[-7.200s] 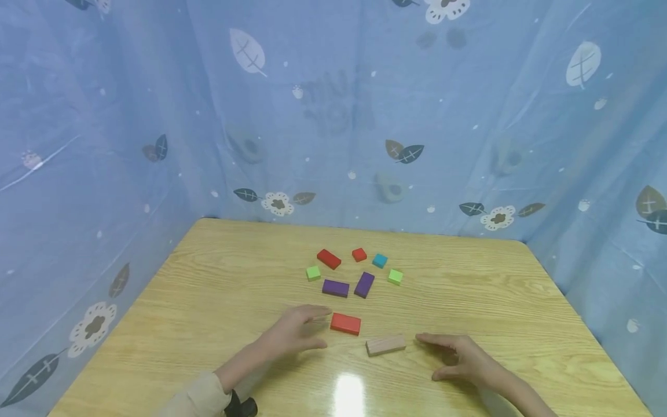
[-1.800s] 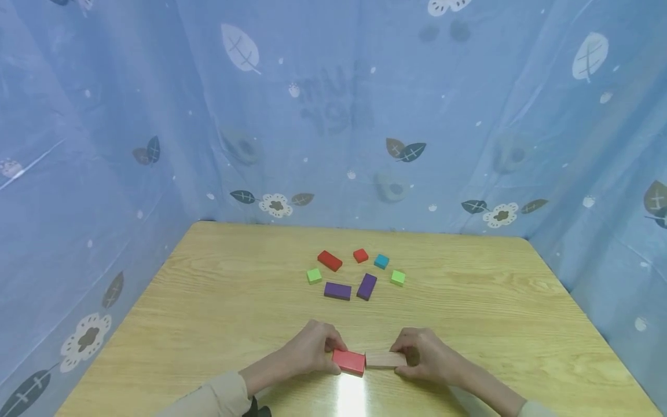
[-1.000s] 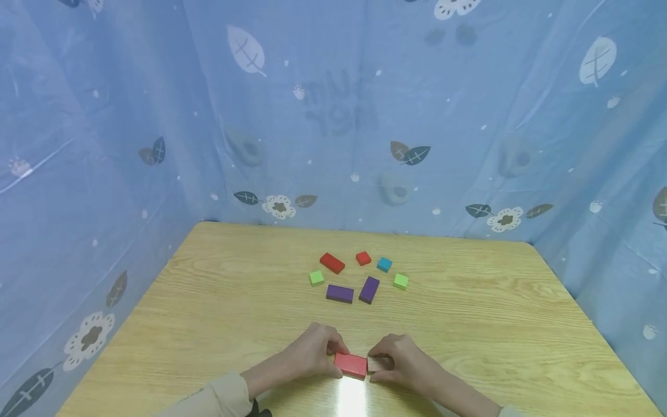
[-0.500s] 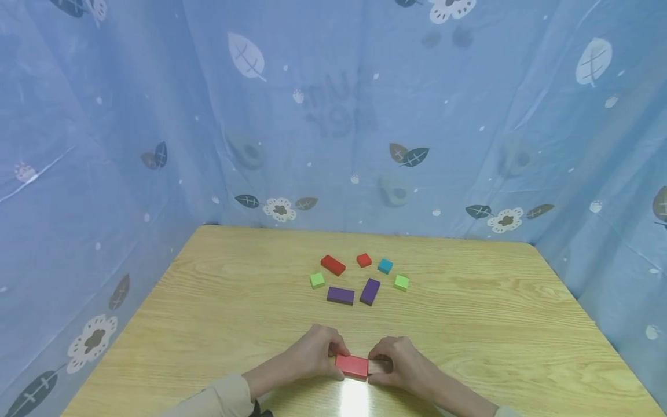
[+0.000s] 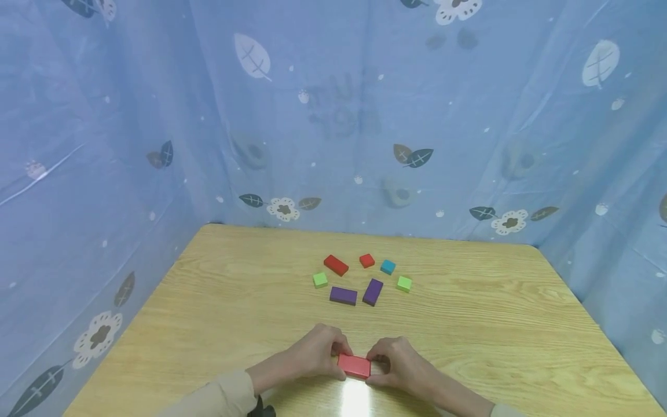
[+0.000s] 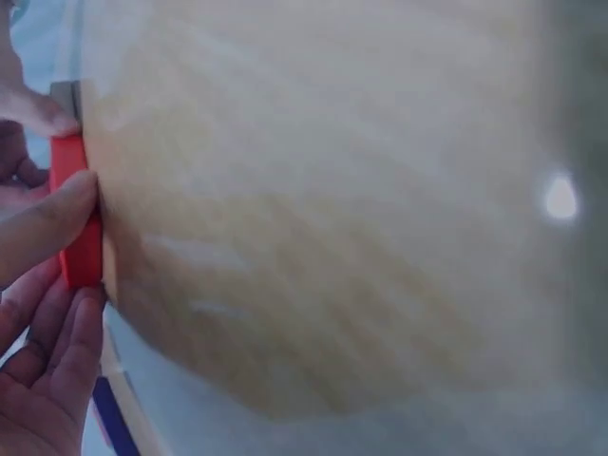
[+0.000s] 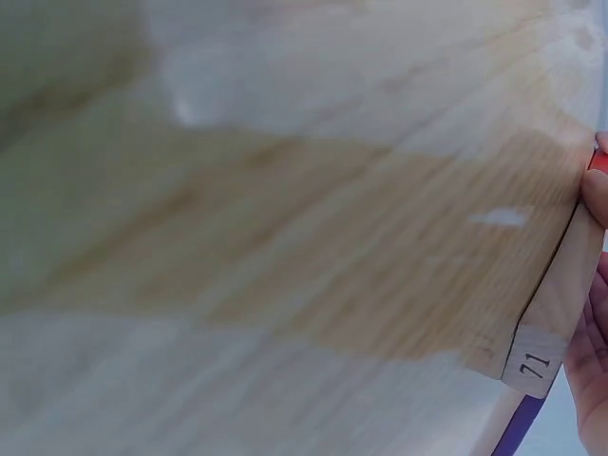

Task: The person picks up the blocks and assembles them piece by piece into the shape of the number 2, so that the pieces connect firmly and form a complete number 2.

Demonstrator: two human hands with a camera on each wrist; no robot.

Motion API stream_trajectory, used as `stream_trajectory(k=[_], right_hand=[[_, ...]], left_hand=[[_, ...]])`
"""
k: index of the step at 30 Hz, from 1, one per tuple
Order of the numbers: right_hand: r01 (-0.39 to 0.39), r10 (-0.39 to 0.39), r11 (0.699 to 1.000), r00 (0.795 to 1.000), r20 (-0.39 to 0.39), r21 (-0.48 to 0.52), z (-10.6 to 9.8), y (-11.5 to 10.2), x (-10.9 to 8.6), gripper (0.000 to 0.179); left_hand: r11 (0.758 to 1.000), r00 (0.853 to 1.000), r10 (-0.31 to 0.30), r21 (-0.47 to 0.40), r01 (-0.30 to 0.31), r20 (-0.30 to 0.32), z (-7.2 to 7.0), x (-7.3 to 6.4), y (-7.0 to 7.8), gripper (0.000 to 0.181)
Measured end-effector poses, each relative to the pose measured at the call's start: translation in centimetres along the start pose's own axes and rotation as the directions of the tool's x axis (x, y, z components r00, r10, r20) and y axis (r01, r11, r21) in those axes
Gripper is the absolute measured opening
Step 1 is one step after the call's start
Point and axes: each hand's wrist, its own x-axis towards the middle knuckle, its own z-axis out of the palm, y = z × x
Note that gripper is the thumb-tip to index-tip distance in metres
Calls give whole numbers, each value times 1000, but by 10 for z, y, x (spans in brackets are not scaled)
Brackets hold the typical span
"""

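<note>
In the head view, my left hand (image 5: pixel 318 352) pinches the left end of a red rectangular block (image 5: pixel 354 366) near the front of the table. My right hand (image 5: pixel 403 366) grips a plain wooden block (image 5: pixel 378 369) set end to end with the red one. Its thumb and index tips lie right at the seam, and the hand covers most of the wooden block. The left wrist view has my left thumb on the red block (image 6: pixel 84 245), with other fingers below. In the right wrist view, the wooden block (image 7: pixel 560 285) carries the number 71 near its end.
Farther back on the table (image 5: pixel 234 289) lie two purple blocks (image 5: pixel 344 296), a dark red block (image 5: pixel 336 265), a small red cube (image 5: pixel 367 260), a blue cube (image 5: pixel 388 267) and two green cubes (image 5: pixel 404 284). A blue patterned curtain (image 5: pixel 333 116) surrounds the table.
From open beside the blocks, both hands took hold and brought the red and wooden blocks together nearer the front edge. My right hand then slid left to the seam; the last half second shows little motion.
</note>
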Motion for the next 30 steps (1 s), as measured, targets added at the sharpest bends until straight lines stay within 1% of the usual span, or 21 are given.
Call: stream_trajectory(k=[2,4,6,8,9,11,13,15,16,18,19,21,23,24,25,27,29,30], right_hand=[[-12,12,1000,1000,-3,9,-1,1,0,22],[-19,19,1000,1000,0,13,-1,2,0,22],[-18,18,1000,1000,5,15,-2,2,0,23],[-16,16,1000,1000,10,10,-2,2,0,24],[-24,23,1000,1000,14,8,-3,2,1,24],[-34,34,999,999,18,3,-5,3,1,25],[-46,46,999,999,20,2,-7,3,1,25],[-54,54,999,998,19,5,-8,3,0,25],[-52,52,999,999,15,6,-8,3,0,25],[-57,57,998,998,12,14,-8,3,-1,25],[-59,59,998,998,12,19,-7,3,-1,24],[-68,67,997,998,19,34,-6,3,-1,24],[-73,72,996,997,27,45,-4,3,-1,24],[-67,66,997,997,27,48,-3,3,-1,23],[-62,61,997,998,26,51,-2,3,-2,23],[-47,46,998,999,20,51,-1,2,-2,22],[-33,33,998,999,15,47,1,2,-2,23],[-31,31,998,999,14,46,1,2,-2,23]], left_hand=[[999,997,35,9,-36,68,-7,4,-1,37],[996,986,83,16,-86,147,-19,8,-2,45],[992,970,124,-17,-124,207,-39,14,-4,48],[986,959,163,-83,-148,232,-64,23,-8,44],[979,956,176,-144,-144,236,-77,29,-10,40],[953,948,208,-266,-142,240,-102,43,-18,31],[921,939,235,-366,-133,250,-121,57,-27,29],[893,928,256,-435,-119,272,-133,72,-37,30],[887,925,260,-448,-115,277,-136,79,-42,31],[877,920,263,-470,-103,289,-137,91,-52,33],[873,917,266,-477,-99,297,-135,96,-56,34],[872,911,272,-480,-97,311,-128,105,-63,36],[876,904,278,-471,-100,324,-119,112,-67,39],[880,903,278,-463,-103,328,-115,114,-68,41],[890,904,272,-444,-105,331,-110,116,-70,42],[909,911,247,-404,-100,331,-103,118,-72,44],[931,920,207,-357,-81,332,-97,119,-75,46],[938,922,196,-339,-77,333,-95,119,-76,48]])
